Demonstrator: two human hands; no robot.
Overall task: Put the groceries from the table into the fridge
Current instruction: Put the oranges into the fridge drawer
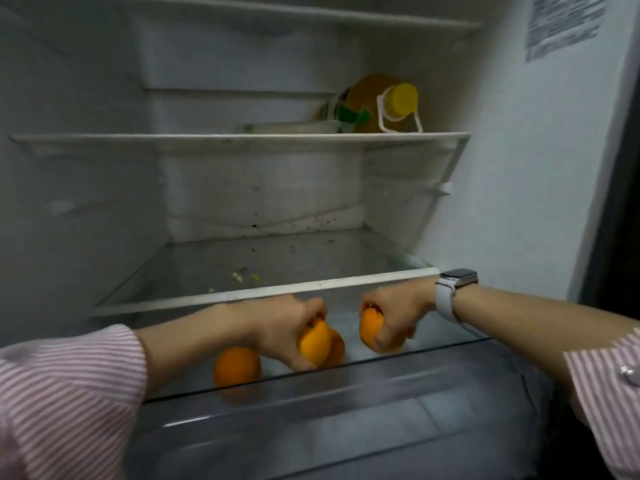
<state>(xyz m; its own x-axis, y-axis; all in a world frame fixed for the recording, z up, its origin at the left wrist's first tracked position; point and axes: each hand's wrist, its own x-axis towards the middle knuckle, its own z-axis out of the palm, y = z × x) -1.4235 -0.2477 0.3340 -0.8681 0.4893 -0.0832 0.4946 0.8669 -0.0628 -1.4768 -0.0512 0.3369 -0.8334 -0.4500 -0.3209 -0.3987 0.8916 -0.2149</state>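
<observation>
Both my hands reach into the open fridge, under the middle glass shelf (242,292). My left hand (287,327) is shut on an orange (313,344), low over the bottom glass shelf (433,344). Just behind that orange a second one (337,348) rests on the shelf. A third orange (237,367) lies on the shelf to the left, under my left forearm. My right hand (394,311), with a white watch on the wrist, is shut on another orange (370,327) a little further right.
On the upper shelf (173,138) lies a big oil bottle with a yellow cap (384,102) beside a flat package (294,127). A clear drawer (346,427) sits below the bottom shelf. The fridge's right wall (519,168) carries a sticker.
</observation>
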